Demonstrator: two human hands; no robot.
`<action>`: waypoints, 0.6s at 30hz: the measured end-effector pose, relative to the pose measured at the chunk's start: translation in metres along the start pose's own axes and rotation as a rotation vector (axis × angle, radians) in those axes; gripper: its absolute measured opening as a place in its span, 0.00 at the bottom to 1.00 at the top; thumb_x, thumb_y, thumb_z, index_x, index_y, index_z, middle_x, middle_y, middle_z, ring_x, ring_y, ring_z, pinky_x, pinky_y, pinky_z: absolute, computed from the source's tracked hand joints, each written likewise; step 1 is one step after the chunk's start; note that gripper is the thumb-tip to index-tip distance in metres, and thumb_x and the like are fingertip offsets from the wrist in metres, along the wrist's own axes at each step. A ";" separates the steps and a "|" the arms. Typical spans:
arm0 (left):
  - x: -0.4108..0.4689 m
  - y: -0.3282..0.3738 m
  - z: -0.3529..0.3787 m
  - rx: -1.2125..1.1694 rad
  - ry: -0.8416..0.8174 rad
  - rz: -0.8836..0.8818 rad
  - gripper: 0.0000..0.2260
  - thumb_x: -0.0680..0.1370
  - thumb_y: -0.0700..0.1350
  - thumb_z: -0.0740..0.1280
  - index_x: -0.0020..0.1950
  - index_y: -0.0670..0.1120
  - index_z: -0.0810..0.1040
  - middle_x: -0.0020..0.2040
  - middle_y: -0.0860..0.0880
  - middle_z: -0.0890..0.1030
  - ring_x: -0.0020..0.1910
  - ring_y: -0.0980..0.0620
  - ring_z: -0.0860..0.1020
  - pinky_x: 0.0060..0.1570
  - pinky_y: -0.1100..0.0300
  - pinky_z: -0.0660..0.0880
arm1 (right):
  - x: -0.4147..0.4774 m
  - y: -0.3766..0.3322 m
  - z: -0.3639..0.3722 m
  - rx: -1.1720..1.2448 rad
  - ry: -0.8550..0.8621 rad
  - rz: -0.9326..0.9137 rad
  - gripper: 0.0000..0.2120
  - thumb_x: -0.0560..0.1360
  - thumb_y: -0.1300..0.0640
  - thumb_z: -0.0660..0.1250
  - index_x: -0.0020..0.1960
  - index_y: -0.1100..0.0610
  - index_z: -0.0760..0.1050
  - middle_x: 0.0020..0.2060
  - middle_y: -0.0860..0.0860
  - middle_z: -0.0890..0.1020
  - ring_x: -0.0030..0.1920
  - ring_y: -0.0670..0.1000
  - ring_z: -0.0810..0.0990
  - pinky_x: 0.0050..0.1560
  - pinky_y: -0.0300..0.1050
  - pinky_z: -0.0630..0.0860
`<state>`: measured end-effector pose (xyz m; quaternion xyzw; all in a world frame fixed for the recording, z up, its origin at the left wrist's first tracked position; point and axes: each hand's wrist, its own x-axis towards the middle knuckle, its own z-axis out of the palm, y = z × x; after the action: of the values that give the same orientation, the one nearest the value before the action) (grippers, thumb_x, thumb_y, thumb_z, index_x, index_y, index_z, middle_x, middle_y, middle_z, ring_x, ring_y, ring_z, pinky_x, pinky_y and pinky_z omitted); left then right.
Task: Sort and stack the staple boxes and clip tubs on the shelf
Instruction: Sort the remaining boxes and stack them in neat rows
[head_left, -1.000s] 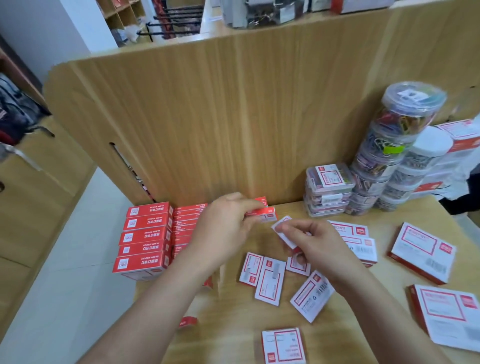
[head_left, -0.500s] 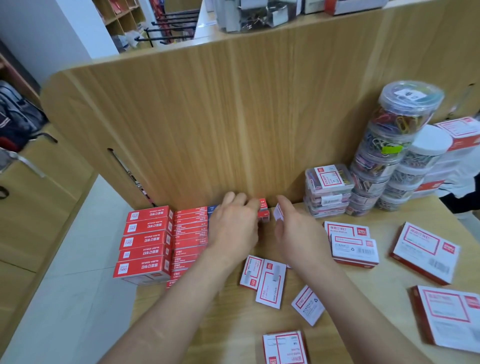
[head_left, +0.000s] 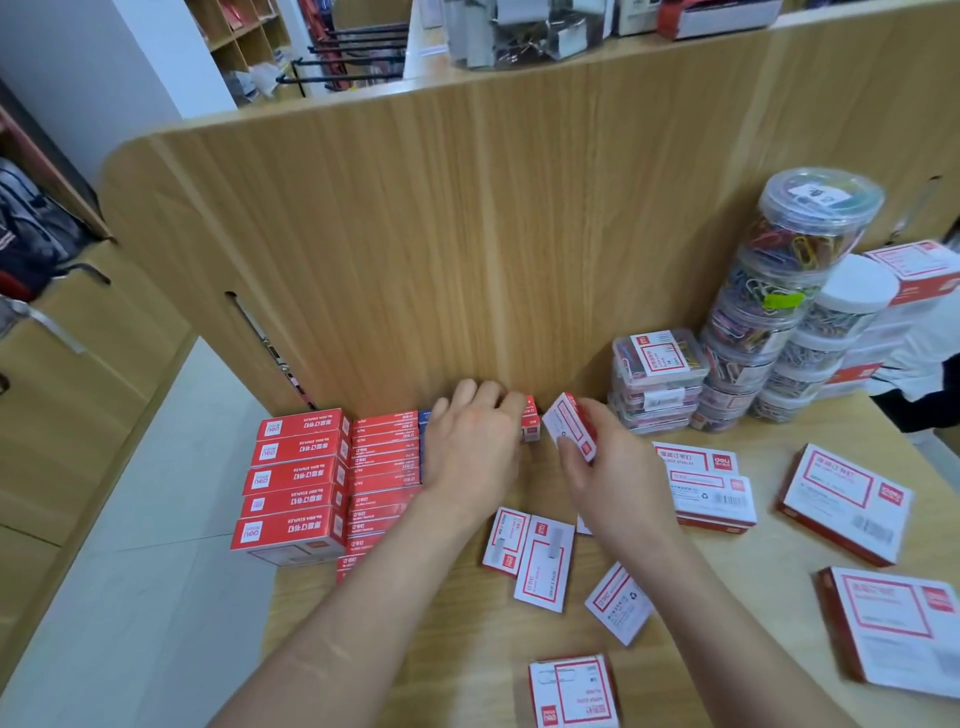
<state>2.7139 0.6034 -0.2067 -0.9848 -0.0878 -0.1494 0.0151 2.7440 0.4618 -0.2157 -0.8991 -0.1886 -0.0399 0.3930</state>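
Though half hidden under the gripping left hand (head_left: 475, 447), red box (head_left: 531, 430); right hand (head_left: 608, 480) pinching tilted white box (head_left: 570, 430).

Staple box rows (head_left: 311, 483) pack the left edge of the shelf (head_left: 441, 649), against the back panel (head_left: 467, 234); clip tubs (head_left: 769, 312) stack far right, flat clip cases (head_left: 657, 384) just left of them, small boxes (head_left: 543, 566) scattered in front.

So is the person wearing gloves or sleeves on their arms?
No gloves: the left grip and right grip are bare hands, with no ring or watch in view. The left forearm and right forearm are bare too; no sleeve shows in the picture.
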 end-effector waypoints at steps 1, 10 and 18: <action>0.000 0.000 0.000 -0.010 -0.001 -0.003 0.13 0.73 0.47 0.68 0.58 0.51 0.77 0.53 0.52 0.78 0.54 0.47 0.72 0.47 0.52 0.69 | -0.002 0.003 -0.004 0.078 -0.005 0.030 0.15 0.76 0.54 0.65 0.63 0.51 0.73 0.50 0.48 0.84 0.49 0.54 0.82 0.45 0.47 0.76; -0.035 -0.005 -0.038 -0.367 -0.177 0.135 0.09 0.72 0.42 0.66 0.50 0.51 0.81 0.47 0.53 0.81 0.46 0.49 0.75 0.46 0.52 0.76 | -0.020 0.009 -0.026 0.583 -0.179 0.214 0.12 0.77 0.63 0.65 0.57 0.50 0.75 0.43 0.54 0.83 0.33 0.53 0.83 0.31 0.36 0.76; -0.069 -0.010 -0.032 -0.098 -0.410 0.307 0.22 0.73 0.51 0.67 0.66 0.53 0.67 0.60 0.55 0.74 0.59 0.51 0.68 0.54 0.56 0.70 | -0.038 0.008 -0.030 0.492 -0.221 0.120 0.14 0.77 0.64 0.63 0.56 0.48 0.76 0.31 0.45 0.76 0.26 0.41 0.78 0.31 0.30 0.71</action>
<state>2.6385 0.5995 -0.1966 -0.9958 0.0689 0.0532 -0.0283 2.7145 0.4233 -0.2088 -0.7850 -0.1805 0.1287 0.5785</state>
